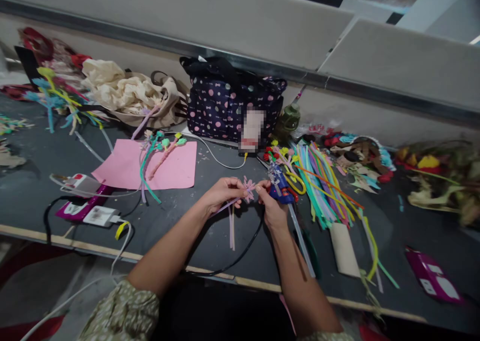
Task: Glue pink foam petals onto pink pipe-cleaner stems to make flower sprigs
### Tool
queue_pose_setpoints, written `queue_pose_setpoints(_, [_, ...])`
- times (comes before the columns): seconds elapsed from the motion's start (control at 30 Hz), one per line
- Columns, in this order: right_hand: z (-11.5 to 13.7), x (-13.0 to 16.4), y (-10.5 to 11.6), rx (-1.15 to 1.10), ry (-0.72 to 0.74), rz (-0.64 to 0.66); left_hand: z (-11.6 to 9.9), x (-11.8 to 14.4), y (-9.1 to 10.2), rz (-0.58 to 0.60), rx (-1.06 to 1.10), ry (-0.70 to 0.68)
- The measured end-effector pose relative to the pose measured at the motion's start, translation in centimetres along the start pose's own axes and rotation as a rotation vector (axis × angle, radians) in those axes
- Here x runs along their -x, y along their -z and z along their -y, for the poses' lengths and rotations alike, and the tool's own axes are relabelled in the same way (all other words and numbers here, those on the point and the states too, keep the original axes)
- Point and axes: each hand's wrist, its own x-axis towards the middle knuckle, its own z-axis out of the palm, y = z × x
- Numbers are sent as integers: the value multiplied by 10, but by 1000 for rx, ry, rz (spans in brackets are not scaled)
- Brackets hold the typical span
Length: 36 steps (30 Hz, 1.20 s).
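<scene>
Between my two hands is a small lilac pipe-cleaner flower (248,190) with a looped, petalled head. My left hand (225,197) is closed on it, and a lilac stem trails from those fingers to the lower left. Fingertips of my right hand (270,201) are pinched at the flower's right edge. Two pale pipe cleaners (231,231) hang or lie just below my left hand; which one I cannot tell. Right beside my right hand lies a blue glue gun (279,183), with a long clear glue stick (302,243) running from it toward the table's front edge.
Loose coloured pipe cleaners (318,181) lie to the right, near a cardboard tube (344,250). Finished-looking stems rest on a pink sheet (176,173) at left. A dotted navy bag (210,106) stands behind. Purple power strips (80,208) and cables cross the left side.
</scene>
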Motion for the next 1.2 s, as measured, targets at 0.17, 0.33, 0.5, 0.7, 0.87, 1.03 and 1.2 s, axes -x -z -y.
queue_pose_setpoints(0.17, [-1,-1,1,16,8,-6,-1,1,-1,4,3,-6])
queue_pose_setpoints(0.33, [1,0,-1,22,9,4,-1,1,0,10,-8,-4])
queue_pose_setpoints(0.5, [3,1,-1,30,13,9,-2,2,-1,5,-3,-6])
queue_pose_setpoints(0.7, [5,1,-2,36,-1,15,0,1,0,12,-1,-33])
queue_pose_setpoints(0.87, [5,1,-2,6,2,8,2,1,1,20,-2,-38])
queue_pose_setpoints(1.03, [3,1,-2,-14,-2,23,1,2,0,31,-2,-40])
queue_pose_setpoints(1.2, [3,1,-2,-8,7,-2,0,2,-1,9,-6,-34])
